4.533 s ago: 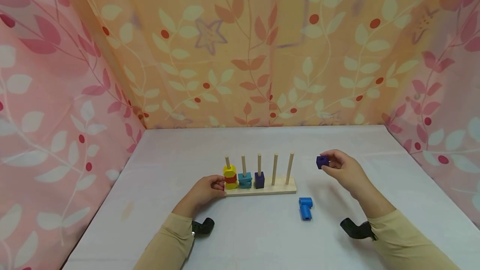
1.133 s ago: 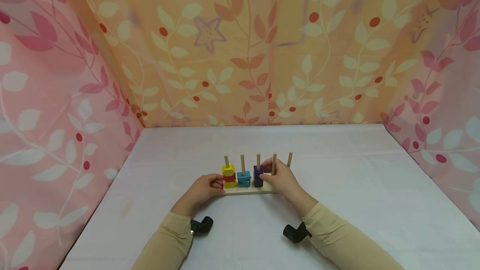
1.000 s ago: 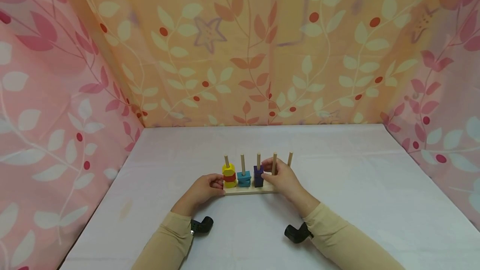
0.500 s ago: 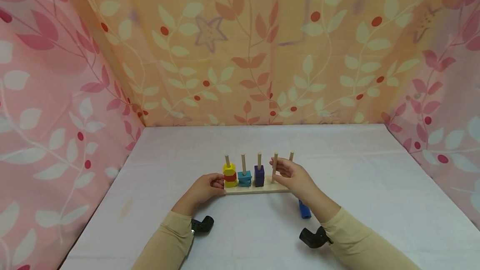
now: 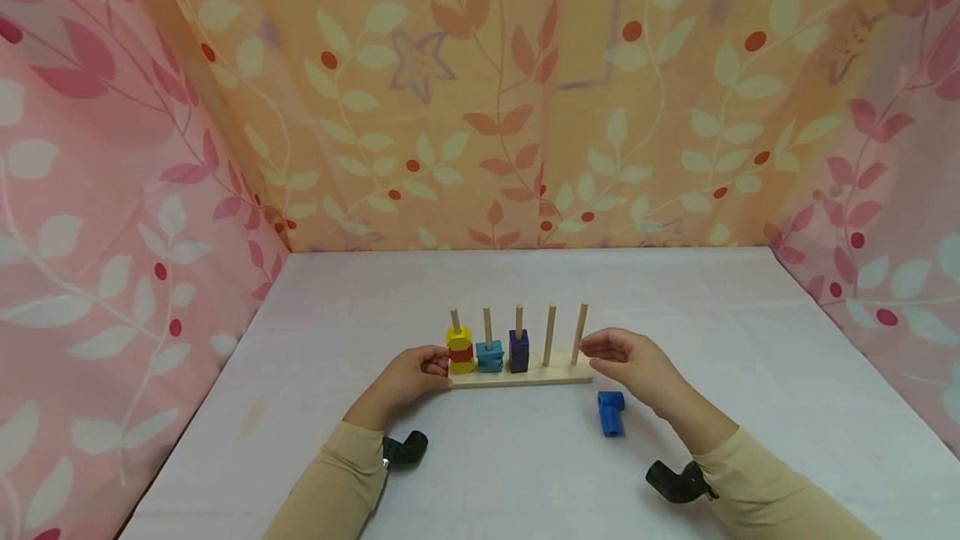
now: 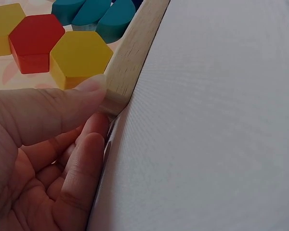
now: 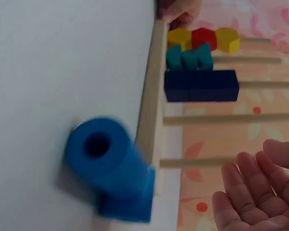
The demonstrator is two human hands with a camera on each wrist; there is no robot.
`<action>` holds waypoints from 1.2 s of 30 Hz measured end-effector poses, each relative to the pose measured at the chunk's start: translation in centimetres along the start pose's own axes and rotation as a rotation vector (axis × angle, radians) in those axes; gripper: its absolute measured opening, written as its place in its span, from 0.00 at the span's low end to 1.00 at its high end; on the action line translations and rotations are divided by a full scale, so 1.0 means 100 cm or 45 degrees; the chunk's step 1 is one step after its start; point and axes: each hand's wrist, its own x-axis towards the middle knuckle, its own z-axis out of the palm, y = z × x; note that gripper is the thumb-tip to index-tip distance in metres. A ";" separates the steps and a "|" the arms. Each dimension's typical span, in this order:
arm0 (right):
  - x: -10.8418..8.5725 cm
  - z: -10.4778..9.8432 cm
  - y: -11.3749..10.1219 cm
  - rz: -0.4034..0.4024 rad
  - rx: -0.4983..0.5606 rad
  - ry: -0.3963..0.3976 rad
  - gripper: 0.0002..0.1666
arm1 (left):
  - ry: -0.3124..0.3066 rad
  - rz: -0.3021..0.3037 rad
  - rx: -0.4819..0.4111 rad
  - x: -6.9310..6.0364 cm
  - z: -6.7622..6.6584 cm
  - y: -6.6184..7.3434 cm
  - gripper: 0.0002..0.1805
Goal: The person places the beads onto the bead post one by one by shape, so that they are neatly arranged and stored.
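Observation:
A wooden peg board [image 5: 555, 373] with a row of upright pegs stands on the table. My left hand [image 5: 408, 373] grips its left end, the thumb [image 6: 91, 86] on the wood and the fingers curled below. Yellow and red hexagonal blocks [image 5: 460, 352] fill the leftmost peg. Teal blocks [image 5: 490, 357] sit on the second, and a dark purple square stack [image 5: 519, 352] on the third. The two right pegs are bare. My right hand [image 5: 630, 361] hovers beside the rightmost peg [image 5: 581, 333], fingers loosely extended, holding nothing.
Two blue cylinders [image 5: 611, 413] with holes lie touching on the white table [image 5: 360, 298], in front of the board's right end and below my right hand. Patterned cloth [image 5: 495, 107] hangs behind and at both sides.
My right hand brought a dark purple block from the right onto the third peg and let go. It then moved back right, past the rightmost peg. The left hand stays put.

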 end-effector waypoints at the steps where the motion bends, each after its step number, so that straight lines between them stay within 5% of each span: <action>1: -0.001 -0.003 0.003 0.007 -0.018 -0.001 0.16 | 0.000 0.002 0.001 0.000 0.000 0.000 0.25; 11: -0.008 -0.015 0.030 0.161 -0.192 -0.091 0.15 | 0.025 -0.001 0.032 0.000 0.000 0.001 0.24; 19: -0.011 -0.013 0.041 0.082 -0.302 -0.146 0.15 | 0.008 0.003 0.025 -0.001 0.000 0.000 0.24; 28: -0.007 -0.013 0.044 0.158 -0.498 -0.075 0.14 | 0.006 0.022 0.035 0.001 -0.001 0.000 0.24; 36: -0.005 -0.016 0.045 0.165 -0.595 -0.113 0.18 | 0.005 0.028 0.033 0.002 0.000 -0.002 0.24</action>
